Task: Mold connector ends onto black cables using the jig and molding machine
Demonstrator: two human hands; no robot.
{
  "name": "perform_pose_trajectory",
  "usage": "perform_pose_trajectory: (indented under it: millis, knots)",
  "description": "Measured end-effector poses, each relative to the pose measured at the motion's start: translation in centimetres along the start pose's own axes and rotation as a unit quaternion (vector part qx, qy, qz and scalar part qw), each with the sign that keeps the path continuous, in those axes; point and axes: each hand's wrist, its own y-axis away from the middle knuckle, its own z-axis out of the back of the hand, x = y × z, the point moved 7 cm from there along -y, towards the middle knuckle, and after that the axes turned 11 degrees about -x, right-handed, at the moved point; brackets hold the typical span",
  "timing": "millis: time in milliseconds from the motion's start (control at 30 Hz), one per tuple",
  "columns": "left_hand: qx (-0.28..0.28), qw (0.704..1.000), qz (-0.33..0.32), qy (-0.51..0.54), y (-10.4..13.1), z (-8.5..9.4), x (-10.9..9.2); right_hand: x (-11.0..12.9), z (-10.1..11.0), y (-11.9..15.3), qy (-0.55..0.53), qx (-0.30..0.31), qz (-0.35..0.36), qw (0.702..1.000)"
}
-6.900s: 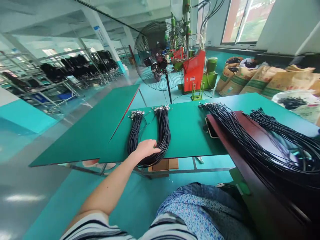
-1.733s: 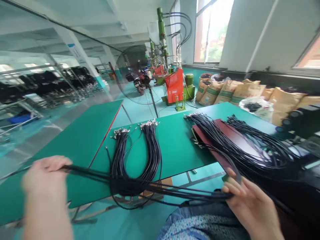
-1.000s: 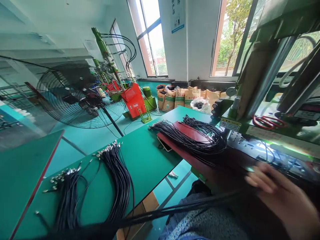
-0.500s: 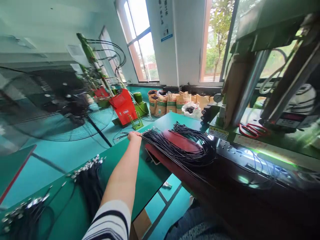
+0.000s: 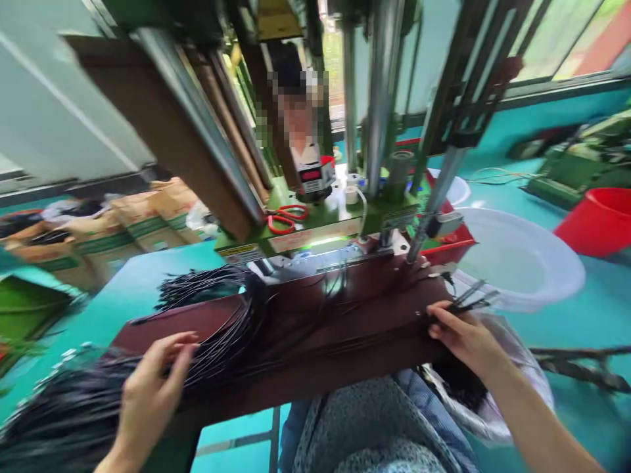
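Observation:
On the left, my left hand [image 5: 150, 391] hovers over a large bundle of thin black cables [image 5: 73, 404]. Its thumb and fingers are apart, with nothing visible between them. At the dark red-brown work board's [image 5: 305, 378] right end, my right hand [image 5: 458, 332] is closed around the ends of several black cables, whose tips [image 5: 476, 297] stick out past the fingers. The cables stretch leftward along the board's front edge. A curved bundle of black cables [image 5: 246, 322] lies on the board's left part. Motion blur hides the fine details.
A green press machine [image 5: 315, 226] with metal columns stands behind the board, red-handled scissors [image 5: 283, 220] on its base. Right of it are a red tray [image 5: 451, 246] and a white basin [image 5: 532, 256]. A lined container [image 5: 522, 387] sits below my right hand. Another person [image 5: 298, 125] is beyond the press.
The view has swung right, from the table on the left to the press. My left hand has left the cable ends it was at, and my right hand has come into view holding cables.

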Motion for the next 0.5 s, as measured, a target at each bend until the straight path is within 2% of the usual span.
perform_pose_trajectory:
  millis: [33, 100, 167, 233, 300, 367, 433, 500]
  knots:
    - [0.095, 0.99, -0.1, -0.001, 1.7, -3.9, -3.7, 0.0, -0.3, -0.1, -0.008, 0.008, 0.001, 1.0]
    - [0.211, 0.943, -0.259, 0.004, 5.7, -10.7, -10.6, 0.0, -0.7, 0.0, -0.024, 0.023, 0.003, 0.999]
    - [0.285, 0.899, -0.333, 0.008, 9.1, -16.3, -16.0, 0.0, -0.9, 0.1, -0.035, 0.037, 0.002, 0.999]
    - [0.313, 0.881, -0.354, 0.011, 11.2, -20.4, -20.0, -0.1, -1.0, 0.3, -0.047, 0.046, 0.001, 0.998]
    - [0.364, 0.857, -0.364, 0.0, 12.9, -23.3, -22.4, -0.3, -0.9, 0.3, -0.056, 0.05, -0.005, 0.997]
    - [0.415, 0.826, -0.379, -0.03, 14.6, -24.9, -23.4, -0.3, -0.9, 0.3, -0.064, 0.052, -0.008, 0.997]
    - [0.443, 0.805, -0.39, -0.06, 15.7, -25.5, -23.4, -0.3, -0.9, 0.3, -0.072, 0.058, -0.008, 0.996]
    - [0.455, 0.801, -0.384, -0.062, 16.2, -25.6, -23.0, -0.1, -0.9, 0.2, -0.083, 0.07, -0.007, 0.994]
